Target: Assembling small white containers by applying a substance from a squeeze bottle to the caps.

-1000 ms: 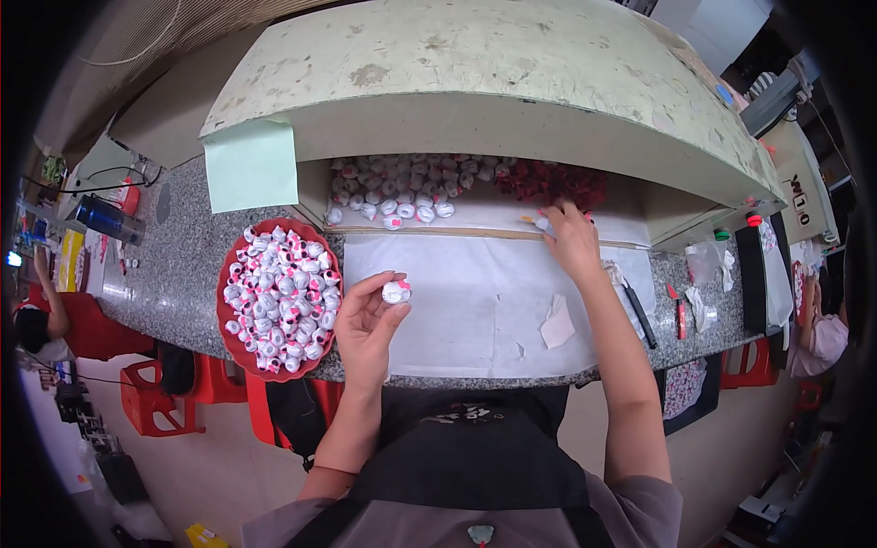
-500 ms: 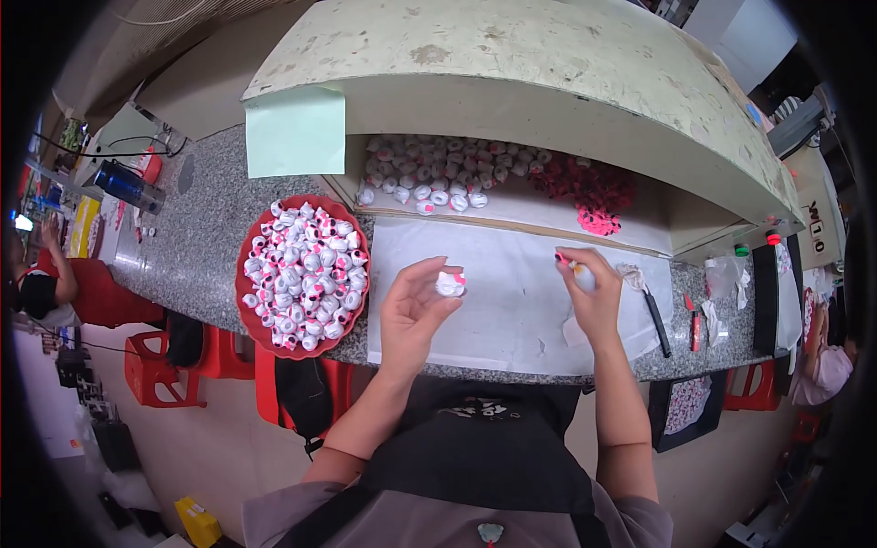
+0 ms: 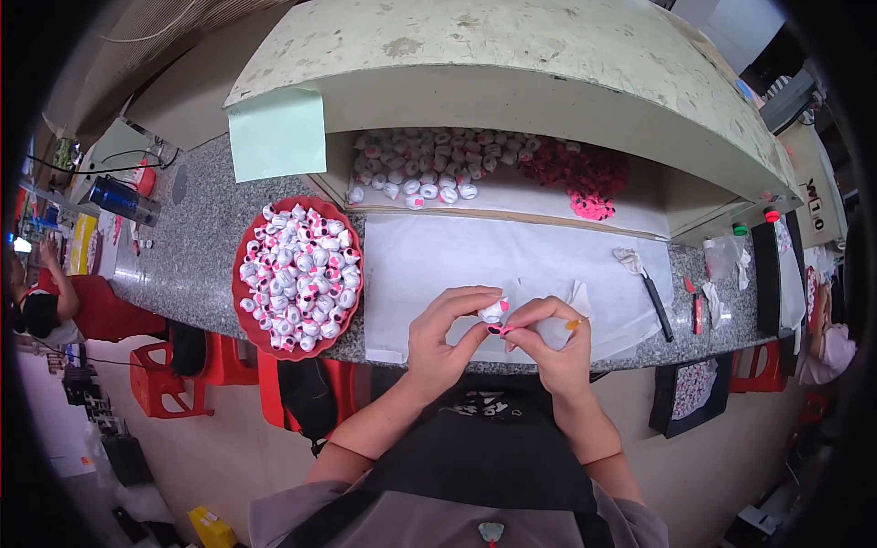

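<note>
Between the fingertips of my left hand (image 3: 440,342) is a small white rounded piece (image 3: 494,309) with a pink patch. My right hand (image 3: 565,358) pinches a tiny pink-and-black part (image 3: 499,330) against its lower side. A small white bottle with an orange-yellow tip (image 3: 573,324) is tucked in that same hand, most of it hidden by the fingers. Both hands are over the near edge of a white paper sheet (image 3: 438,251). To the left, a red scalloped tray (image 3: 240,315) is heaped with white, pink and black pieces.
Under the worn shelf box (image 3: 548,87) lie rows of white pieces (image 3: 429,164) and a pile of pink parts (image 3: 592,205). A black-handled tool (image 3: 657,309) and a red tube (image 3: 697,313) lie at right. Red stools (image 3: 160,379) stand below; another person (image 3: 64,283) sits far left.
My right hand has come left to meet the left hand, bringing the pink-and-black part against the white piece. My left hand has shifted slightly right and nearer to me.
</note>
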